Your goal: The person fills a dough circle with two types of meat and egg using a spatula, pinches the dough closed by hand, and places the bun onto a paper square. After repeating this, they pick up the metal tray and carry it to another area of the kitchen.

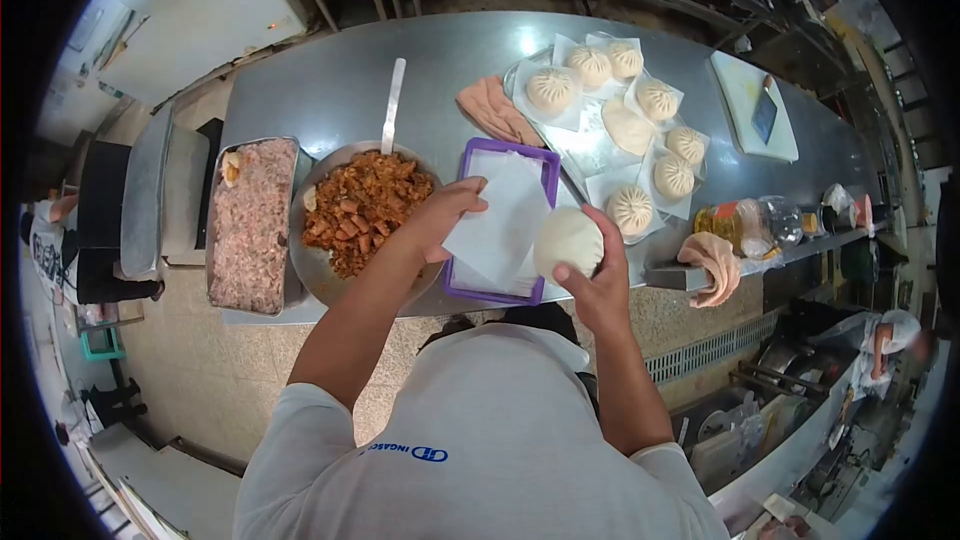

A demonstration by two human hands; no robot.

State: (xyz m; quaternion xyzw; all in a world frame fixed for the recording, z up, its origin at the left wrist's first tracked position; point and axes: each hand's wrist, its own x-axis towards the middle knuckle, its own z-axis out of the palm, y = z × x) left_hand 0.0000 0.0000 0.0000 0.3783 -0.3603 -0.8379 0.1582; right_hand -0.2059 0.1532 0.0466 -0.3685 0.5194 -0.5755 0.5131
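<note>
My left hand [449, 212] grips the edge of a white paper square [503, 225] above a purple tray [551, 178] that holds more such paper. A round, smooth white dough bun [568, 245] sits in my right hand [603, 285], fingers curled round its side and thumb against it. It is just right of the paper. On a metal tray [570, 145] at the upper right stand several pleated buns [631, 208] on paper squares, with one flat, smooth dough piece [628, 126] among them.
Left of the purple tray are a bowl of brown chunky filling [365, 202] with a spatula [394, 105] and a pan of pinkish minced filling [253, 220]. A cloth [497, 110], an oil bottle [735, 223], a cutting board [745, 90] and a second cloth [711, 267] lie about. Other people are at both sides.
</note>
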